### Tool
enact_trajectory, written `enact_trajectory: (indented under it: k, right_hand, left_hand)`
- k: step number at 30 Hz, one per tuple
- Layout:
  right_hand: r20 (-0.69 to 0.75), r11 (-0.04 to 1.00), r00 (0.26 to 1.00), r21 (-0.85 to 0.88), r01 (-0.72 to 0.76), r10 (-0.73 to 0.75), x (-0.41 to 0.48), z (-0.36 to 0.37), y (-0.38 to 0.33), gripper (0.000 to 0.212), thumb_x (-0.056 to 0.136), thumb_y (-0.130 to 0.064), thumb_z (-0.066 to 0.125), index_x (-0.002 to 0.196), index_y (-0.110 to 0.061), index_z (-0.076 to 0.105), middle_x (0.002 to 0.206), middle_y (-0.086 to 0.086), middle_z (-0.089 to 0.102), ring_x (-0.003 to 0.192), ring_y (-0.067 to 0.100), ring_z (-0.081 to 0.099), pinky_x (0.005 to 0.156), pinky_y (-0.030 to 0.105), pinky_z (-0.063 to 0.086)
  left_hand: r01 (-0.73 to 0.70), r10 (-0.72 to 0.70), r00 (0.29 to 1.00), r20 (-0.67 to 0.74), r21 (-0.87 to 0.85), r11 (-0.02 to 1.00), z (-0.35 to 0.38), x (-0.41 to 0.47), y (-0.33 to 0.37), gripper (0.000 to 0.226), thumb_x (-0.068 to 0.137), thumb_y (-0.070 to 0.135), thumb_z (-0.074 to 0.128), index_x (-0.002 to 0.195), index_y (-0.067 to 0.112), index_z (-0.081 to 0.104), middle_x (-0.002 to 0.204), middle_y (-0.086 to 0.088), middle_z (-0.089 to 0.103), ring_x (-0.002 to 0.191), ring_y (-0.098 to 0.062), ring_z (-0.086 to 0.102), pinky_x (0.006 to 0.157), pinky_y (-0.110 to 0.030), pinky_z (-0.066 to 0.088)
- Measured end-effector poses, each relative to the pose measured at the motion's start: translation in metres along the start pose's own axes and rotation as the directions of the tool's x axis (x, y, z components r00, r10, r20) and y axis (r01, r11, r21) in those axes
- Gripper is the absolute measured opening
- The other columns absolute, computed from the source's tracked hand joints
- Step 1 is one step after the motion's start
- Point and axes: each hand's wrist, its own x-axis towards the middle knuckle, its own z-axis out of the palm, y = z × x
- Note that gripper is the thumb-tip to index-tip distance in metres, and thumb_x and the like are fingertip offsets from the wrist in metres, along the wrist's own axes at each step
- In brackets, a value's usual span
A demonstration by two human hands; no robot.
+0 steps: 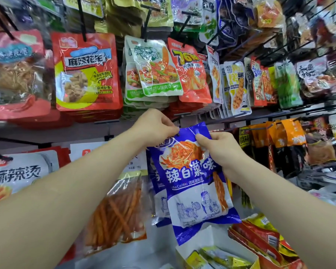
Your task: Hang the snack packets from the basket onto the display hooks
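A blue and white snack packet [194,183] with a picture of red food hangs in front of me at the middle of the display. My left hand [155,126] pinches its top left corner. My right hand [219,150] grips its upper right edge, thumb on the front. The packet's top edge sits by the tip of a dark display hook [177,123]; whether the hook passes through its hole is hidden by my fingers. A second blue packet [155,175] of the same kind hangs just behind it. No basket is in view.
Rows of hooks carry many packets: red peanut packs [85,70], green packs [153,68], orange packs [192,72] above, a clear bag of orange sticks [116,210] lower left, orange bags [287,133] right. A white carton [217,251] of yellow sachets stands below.
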Motion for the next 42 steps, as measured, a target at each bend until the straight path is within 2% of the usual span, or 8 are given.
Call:
enact_trajectory:
  k: [7,11,14,22,26,31,37,42]
  right_hand:
    - [0.089,0.997,0.994,-0.053,-0.064,0.069,0.000,0.005,0.008,0.013,0.088,-0.030,0.069,0.094,-0.023,0.060,0.092,0.002,0.071,0.084,0.021,0.071,0.070,0.034,0.058]
    - [0.123,0.980,0.990,-0.194,-0.041,0.066,0.000,0.007,0.031,0.095,0.075,-0.021,0.083,0.144,-0.036,0.021,0.124,0.003,0.061,0.104,0.021,0.066,0.086,0.041,0.057]
    - [0.006,0.956,0.999,-0.290,0.049,-0.049,0.000,0.015,0.046,0.111,0.069,-0.026,0.087,0.143,-0.052,0.008,0.137,0.009,0.046,0.118,0.027,0.053,0.097,0.048,0.049]
    - [0.185,0.777,0.975,-0.593,0.213,-0.126,-0.006,0.038,0.065,0.102,0.066,-0.052,0.081,0.141,-0.053,0.011,0.133,0.009,0.040,0.118,0.028,0.045,0.098,0.043,0.043]
    - [0.195,0.792,0.977,-0.582,0.183,-0.082,0.001,0.043,0.078,0.111,0.062,-0.047,0.084,0.140,-0.053,0.006,0.112,0.011,0.058,0.086,0.027,0.059,0.078,0.038,0.051]
    - [0.150,0.784,0.986,-0.601,0.154,-0.079,0.006,0.048,0.091,0.110,0.070,-0.032,0.082,0.144,-0.050,0.004,0.095,0.013,0.055,0.064,0.023,0.054,0.053,0.030,0.039]
    - [0.148,0.807,0.988,-0.576,0.129,-0.052,-0.001,0.039,0.087,0.091,0.078,-0.020,0.071,0.148,-0.040,0.016,0.129,0.006,0.049,0.104,0.027,0.058,0.083,0.039,0.054]
    - [0.158,0.787,0.986,-0.601,0.137,-0.051,-0.035,-0.011,0.059,0.055,0.087,-0.015,0.064,0.137,-0.027,0.045,0.115,-0.005,0.052,0.092,0.015,0.058,0.065,0.019,0.048]
  left_hand:
    - [-0.058,0.079,0.995,-0.062,0.288,0.956,0.009,0.009,-0.012,0.019,0.089,0.032,0.066,0.096,0.017,0.075,0.102,-0.003,0.072,0.093,-0.019,0.063,0.077,-0.030,0.049]
    - [-0.139,0.166,0.986,-0.026,0.426,0.894,0.012,0.008,-0.018,0.015,0.087,0.025,0.064,0.103,0.023,0.065,0.106,-0.005,0.069,0.096,-0.026,0.062,0.080,-0.036,0.051]
    - [-0.204,0.234,0.972,0.021,0.573,0.794,0.014,-0.001,-0.024,0.034,0.085,0.018,0.062,0.114,0.018,0.045,0.103,-0.012,0.064,0.093,-0.036,0.060,0.068,-0.039,0.046]
    - [-0.237,0.376,0.926,0.039,0.835,0.497,0.022,-0.004,-0.036,0.028,0.089,0.012,0.053,0.115,0.019,0.051,0.112,-0.009,0.060,0.104,-0.034,0.057,0.066,-0.034,0.032]
    - [-0.201,0.379,0.924,0.055,0.912,0.358,0.029,-0.003,-0.041,0.031,0.089,0.013,0.053,0.120,0.018,0.053,0.114,-0.008,0.061,0.108,-0.031,0.058,0.072,-0.034,0.033]
    - [-0.170,0.341,0.938,0.059,0.937,0.306,0.039,-0.003,-0.048,0.031,0.090,0.012,0.051,0.120,0.016,0.054,0.116,-0.009,0.062,0.108,-0.030,0.058,0.088,-0.035,0.038]
    - [-0.198,0.370,0.927,0.069,0.925,0.324,0.042,-0.011,-0.046,0.025,0.087,0.013,0.053,0.110,0.019,0.060,0.115,-0.007,0.061,0.110,-0.030,0.054,0.100,-0.039,0.032]
    - [-0.316,0.541,0.838,0.068,0.869,0.380,0.053,-0.036,-0.027,0.021,0.062,0.009,0.074,0.070,0.020,0.058,0.072,-0.003,0.061,0.072,-0.028,0.059,0.063,-0.033,0.036]
